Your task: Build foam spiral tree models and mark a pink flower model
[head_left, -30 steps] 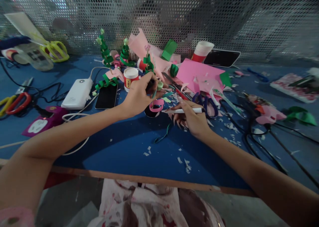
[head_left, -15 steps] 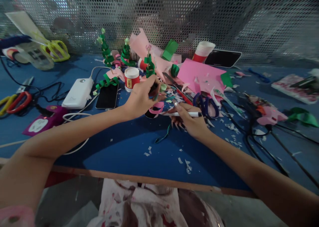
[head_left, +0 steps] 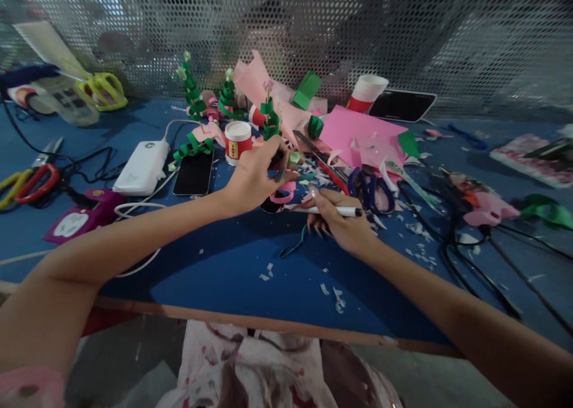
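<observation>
Curling beside blue scissors, right hand grips a marker; left hand bends near a cup, hold unclear.

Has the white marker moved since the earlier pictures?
Yes: the white marker in the right hand has shifted slightly left and nearer the person, against the blue scissors.

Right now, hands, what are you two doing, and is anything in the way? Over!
Right hand gripping white marker. Left hand by pink paper loop, grip partly hidden. Dark-blue-handled scissors crowding right hand, might snag.
</observation>
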Available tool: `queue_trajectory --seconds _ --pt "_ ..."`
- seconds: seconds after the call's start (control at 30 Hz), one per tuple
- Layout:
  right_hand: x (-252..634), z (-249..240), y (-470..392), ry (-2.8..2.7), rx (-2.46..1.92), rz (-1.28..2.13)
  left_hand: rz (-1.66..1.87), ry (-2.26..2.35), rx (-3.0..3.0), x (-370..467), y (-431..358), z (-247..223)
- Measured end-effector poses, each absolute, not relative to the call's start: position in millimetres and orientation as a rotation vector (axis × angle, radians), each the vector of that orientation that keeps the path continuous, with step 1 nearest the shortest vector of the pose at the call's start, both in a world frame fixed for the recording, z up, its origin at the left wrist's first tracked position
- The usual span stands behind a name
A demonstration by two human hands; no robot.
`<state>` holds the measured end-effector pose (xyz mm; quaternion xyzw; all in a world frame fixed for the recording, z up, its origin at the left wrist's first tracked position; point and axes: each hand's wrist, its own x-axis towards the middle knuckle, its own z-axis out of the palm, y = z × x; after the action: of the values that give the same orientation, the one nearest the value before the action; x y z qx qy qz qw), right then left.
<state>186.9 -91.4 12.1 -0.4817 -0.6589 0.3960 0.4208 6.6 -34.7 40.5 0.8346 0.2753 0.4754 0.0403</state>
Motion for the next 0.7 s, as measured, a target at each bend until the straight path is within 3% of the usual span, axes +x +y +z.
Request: queue_trajectory --seconds 0.7 --pt "186.5 12.8 -94.1 -1.742 -1.184 0.925 1.514 0.788 2.69 6.5 -34.2 38.1"
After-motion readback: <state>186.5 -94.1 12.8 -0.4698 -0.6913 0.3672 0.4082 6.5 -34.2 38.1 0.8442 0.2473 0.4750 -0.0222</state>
